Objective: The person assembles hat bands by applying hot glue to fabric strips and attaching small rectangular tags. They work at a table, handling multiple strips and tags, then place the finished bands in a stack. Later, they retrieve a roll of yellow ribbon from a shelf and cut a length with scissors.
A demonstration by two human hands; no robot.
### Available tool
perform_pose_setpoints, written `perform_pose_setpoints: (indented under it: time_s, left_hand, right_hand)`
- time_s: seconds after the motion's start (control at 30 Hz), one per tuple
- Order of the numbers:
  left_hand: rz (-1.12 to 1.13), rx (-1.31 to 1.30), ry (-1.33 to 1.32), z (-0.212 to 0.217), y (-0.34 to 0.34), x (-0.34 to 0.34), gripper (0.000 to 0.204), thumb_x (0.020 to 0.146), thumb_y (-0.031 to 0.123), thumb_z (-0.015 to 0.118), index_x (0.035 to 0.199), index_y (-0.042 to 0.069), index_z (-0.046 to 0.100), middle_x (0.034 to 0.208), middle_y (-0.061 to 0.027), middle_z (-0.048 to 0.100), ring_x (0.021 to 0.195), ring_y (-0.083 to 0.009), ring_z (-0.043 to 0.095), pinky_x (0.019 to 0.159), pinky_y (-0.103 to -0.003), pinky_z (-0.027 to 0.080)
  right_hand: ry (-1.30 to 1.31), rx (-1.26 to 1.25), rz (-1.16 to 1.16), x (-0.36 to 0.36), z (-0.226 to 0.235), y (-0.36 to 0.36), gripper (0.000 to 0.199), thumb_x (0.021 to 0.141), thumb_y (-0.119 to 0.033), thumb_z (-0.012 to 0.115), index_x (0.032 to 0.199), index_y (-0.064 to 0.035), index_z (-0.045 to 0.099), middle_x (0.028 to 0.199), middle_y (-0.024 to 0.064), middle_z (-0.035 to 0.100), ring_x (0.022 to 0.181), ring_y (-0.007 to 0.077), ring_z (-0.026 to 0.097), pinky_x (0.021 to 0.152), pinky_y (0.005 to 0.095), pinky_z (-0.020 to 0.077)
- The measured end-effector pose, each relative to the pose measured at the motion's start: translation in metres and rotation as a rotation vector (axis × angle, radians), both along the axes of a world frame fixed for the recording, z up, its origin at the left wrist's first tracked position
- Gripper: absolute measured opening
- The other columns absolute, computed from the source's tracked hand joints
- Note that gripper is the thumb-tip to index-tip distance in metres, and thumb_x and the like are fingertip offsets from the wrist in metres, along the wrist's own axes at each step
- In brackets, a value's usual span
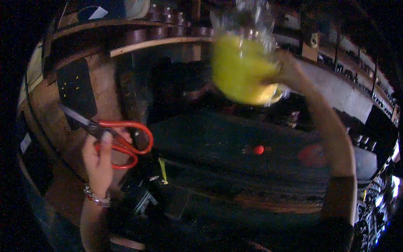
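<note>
In my left hand [100,157], at the left, is a pair of scissors [145,136] with looped red handles. The hand closes round the pivot area, and the dark blades point up and left. A bracelet circles that wrist. My right hand [285,71] is raised high at the upper right, its fingers closed on the side of a clear container with yellow-green contents [239,67]. Its clear upper part catches the light. Motion smears both the container and the fingers, so I cannot tell whether it is a bag or a jug.
Below lies a dark work surface [210,138] with a small red ball-like thing [259,149] on it. A thin yellow-green strip [163,170] lies nearer me. A wooden shelf edge [163,43] and a row of dark jars [168,31] are behind. Shelves [352,71] line the right.
</note>
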State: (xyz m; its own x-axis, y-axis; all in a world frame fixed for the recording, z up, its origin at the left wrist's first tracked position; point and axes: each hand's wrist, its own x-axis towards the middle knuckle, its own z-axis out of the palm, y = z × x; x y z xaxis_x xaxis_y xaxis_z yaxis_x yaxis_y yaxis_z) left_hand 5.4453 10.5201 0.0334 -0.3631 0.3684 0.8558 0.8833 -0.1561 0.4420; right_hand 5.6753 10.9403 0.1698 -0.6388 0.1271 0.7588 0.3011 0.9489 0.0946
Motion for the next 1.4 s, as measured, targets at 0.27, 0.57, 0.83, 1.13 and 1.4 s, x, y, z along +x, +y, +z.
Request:
perform_pose_setpoints:
  time_s: [0.27, 0.57, 0.83, 1.13, 1.4]
  left_hand:
    - [-0.326, -0.046, -0.38, 0.003, 0.092, 0.074, 0.02, 0.1, 0.016, 0.048, 0.107, -0.002, 0.055, 0.095, -0.0121, 0.068, 0.09, -0.0182, 0.067, 0.081, -0.031, 0.053]
    - [-0.12, -0.219, -0.095, 0.016, 0.171, 0.128, 0.021, 0.098, 0.019, 0.054, 0.11, 0.002, 0.053, 0.088, -0.0073, 0.064, 0.078, -0.0189, 0.064, 0.07, -0.033, 0.052]
    - [-0.382, -0.122, 0.455, 0.06, 0.241, 0.201, 0.028, 0.095, 0.022, 0.054, 0.111, -0.001, 0.052, 0.11, -0.0202, 0.051, 0.097, -0.0367, 0.056, 0.083, -0.042, 0.049]
    - [-0.213, -0.756, 0.671, 0.181, 0.403, -0.001, 0.018, 0.08, 0.01, 0.059, 0.088, -0.002, 0.069, 0.082, -0.0129, 0.07, 0.072, -0.0206, 0.065, 0.063, -0.034, 0.052]
    - [0.217, -1.011, 0.864, 0.146, 0.481, -0.024, 0.027, 0.083, 0.015, 0.059, 0.103, 0.001, 0.069, 0.106, -0.0182, 0.068, 0.091, -0.0302, 0.068, 0.082, -0.042, 0.052]
  right_hand:
    - [-0.123, -0.164, 0.178, -0.009, -0.054, 0.064, 0.1, 0.054, -0.045, 0.089, 0.136, -0.0097, 0.044, 0.135, 0.0216, 0.047, 0.124, 0.0348, 0.045, 0.097, 0.0461, 0.0437]
    - [0.043, -0.044, 0.357, 0.083, -0.134, -0.093, 0.045, 0.073, -0.011, 0.077, 0.114, -0.0036, 0.058, 0.094, 0.0141, 0.063, 0.086, 0.0293, 0.065, 0.077, 0.0384, 0.0535]
    - [0.56, -0.457, 0.51, 0.088, -0.115, -0.073, 0.036, 0.078, -0.001, 0.068, 0.111, 0.0003, 0.054, 0.096, 0.0079, 0.065, 0.084, 0.02, 0.065, 0.071, 0.0292, 0.0516]
    - [0.349, -0.947, 0.42, 0.111, -0.148, -0.043, 0.026, 0.092, -0.026, 0.058, 0.107, -0.0051, 0.055, 0.088, 0.0104, 0.064, 0.073, 0.0257, 0.065, 0.06, 0.0314, 0.0518]
    - [0.07, -0.442, 0.209, 0.13, -0.167, -0.022, 0.036, 0.077, -0.008, 0.073, 0.106, -0.0003, 0.054, 0.09, 0.0179, 0.064, 0.079, 0.0338, 0.063, 0.064, 0.0377, 0.053]
